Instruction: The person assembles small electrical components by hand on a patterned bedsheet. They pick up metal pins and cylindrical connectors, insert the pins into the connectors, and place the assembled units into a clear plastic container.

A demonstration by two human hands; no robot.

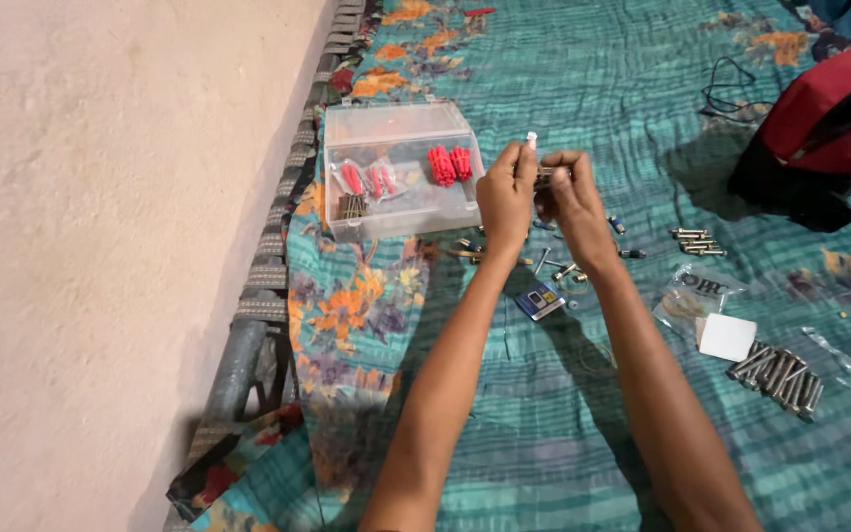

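Soft dim light, slight overall blur

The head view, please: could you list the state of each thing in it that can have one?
Clear plastic box: open, red plugs inside.
Left hand: raised, grip pinching a small white-tipped piece.
Right hand: raised, grip closed on a small metal part.
Long bolts: lying bundled on the bedspread.
Small plastic bag: lying flat, whether sealed cannot be told.
Red backpack: lying at the edge.

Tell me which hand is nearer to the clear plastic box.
Left. The left hand is just right of the clear plastic box, almost at its edge; the right hand is beyond it, farther right.
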